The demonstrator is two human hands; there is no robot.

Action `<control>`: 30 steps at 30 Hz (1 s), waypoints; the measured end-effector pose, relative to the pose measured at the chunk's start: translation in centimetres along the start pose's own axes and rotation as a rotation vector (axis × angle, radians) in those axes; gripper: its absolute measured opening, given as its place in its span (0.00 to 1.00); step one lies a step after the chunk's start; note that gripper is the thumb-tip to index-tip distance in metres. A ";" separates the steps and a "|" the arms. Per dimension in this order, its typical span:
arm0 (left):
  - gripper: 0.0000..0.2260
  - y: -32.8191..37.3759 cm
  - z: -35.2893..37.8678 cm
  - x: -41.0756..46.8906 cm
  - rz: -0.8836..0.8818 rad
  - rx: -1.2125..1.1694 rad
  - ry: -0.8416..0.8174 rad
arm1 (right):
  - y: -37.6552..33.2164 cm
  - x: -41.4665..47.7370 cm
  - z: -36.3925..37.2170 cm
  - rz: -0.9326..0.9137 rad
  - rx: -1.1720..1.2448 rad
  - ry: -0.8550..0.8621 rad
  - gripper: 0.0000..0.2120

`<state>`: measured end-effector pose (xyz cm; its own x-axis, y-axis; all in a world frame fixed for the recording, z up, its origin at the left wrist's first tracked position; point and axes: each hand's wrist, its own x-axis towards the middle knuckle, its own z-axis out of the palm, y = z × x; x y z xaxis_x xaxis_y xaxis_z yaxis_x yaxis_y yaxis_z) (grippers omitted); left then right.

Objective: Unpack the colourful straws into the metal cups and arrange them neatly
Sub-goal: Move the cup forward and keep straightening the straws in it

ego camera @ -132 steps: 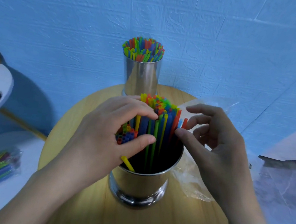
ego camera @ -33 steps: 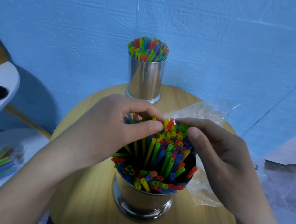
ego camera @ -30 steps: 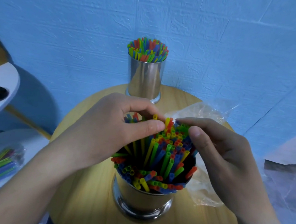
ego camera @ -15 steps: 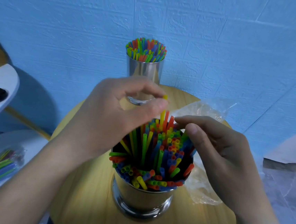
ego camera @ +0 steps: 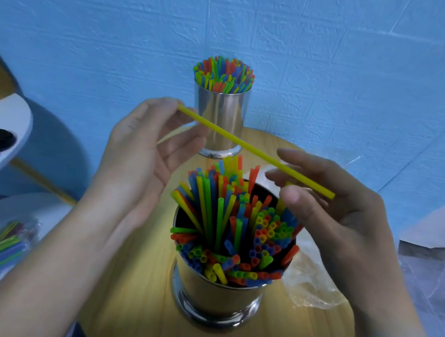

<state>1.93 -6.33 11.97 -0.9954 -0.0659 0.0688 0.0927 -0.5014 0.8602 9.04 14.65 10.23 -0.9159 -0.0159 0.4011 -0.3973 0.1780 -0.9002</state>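
Head view: risk – yellow straw (ego camera: pixel 255 151) held light & crossways above near cup (ego camera: pixel 217 298); could slip, land across the splayed straws (ego camera: pixel 235 224) or on table (ego camera: pixel 135 296). Left hand (ego camera: pixel 138 154) nearly flat, fingertip just touching straw's far-left end. Right hand (ego camera: pixel 347 215) loosely curled, pinching its near-right part. Far cup (ego camera: pixel 219 119) looks full.

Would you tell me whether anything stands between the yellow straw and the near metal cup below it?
Nothing covers the near cup; only its own leaning straws crowd the opening under the yellow straw, which spans left hand and right hand. A dark gap shows at left.
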 end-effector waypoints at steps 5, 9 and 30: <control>0.07 -0.9 -0.1 -0.3 -0.017 0.370 -0.134 | -0.1 1.0 0.6 -0.116 0.177 0.145 0.08; 0.09 -0.7 -1.2 0.2 0.022 0.747 -0.306 | 0.4 1.1 0.0 -0.197 0.146 0.355 0.05; 0.02 0.2 0.1 0.8 0.247 0.870 -0.389 | 0.3 0.8 -0.1 -0.157 -0.260 0.160 0.10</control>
<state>1.12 -6.41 12.27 -0.9025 0.2832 0.3244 0.4060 0.3087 0.8602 8.17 14.83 10.36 -0.8159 0.0877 0.5715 -0.4863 0.4305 -0.7604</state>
